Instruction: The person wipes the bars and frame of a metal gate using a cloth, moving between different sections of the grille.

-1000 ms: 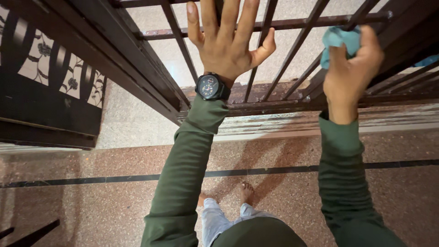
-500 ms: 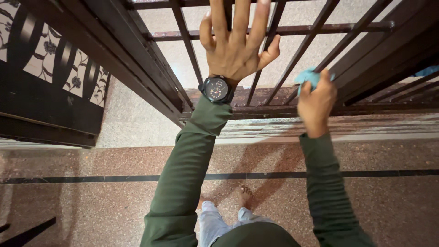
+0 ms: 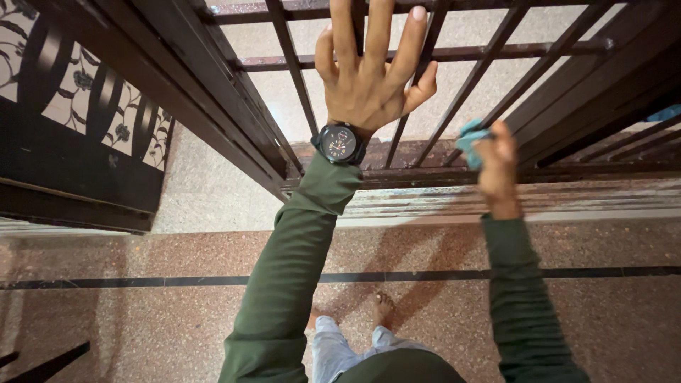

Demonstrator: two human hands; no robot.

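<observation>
Pressing flat on the dark metal gate (image 3: 489, 53), left hand (image 3: 369, 78) is spread wide, fingers (image 3: 406, 42) splayed over 2 vertical bars, grasping nothing. Black wristwatch (image 3: 339, 143) sits on that wrist above a green sleeve (image 3: 291, 262). Right hand (image 3: 496, 159) is clenched on a teal cloth (image 3: 469, 136), bunched against a slanted bar just above the gate's bottom rail (image 3: 440, 172). No containers in view. Speckled terrazzo floor (image 3: 142, 312) with a black inlay strip (image 3: 128, 279) lies below; bare feet (image 3: 381, 308) show near bottom centre. Flower-patterned grille panel (image 3: 85, 99) stands at left. Versus 1 s ago: right hand and cloth have dropped from high on the bar, near the upper crossbar, to low near the bottom rail; left hand stayed put, shifted only slightly.
</observation>
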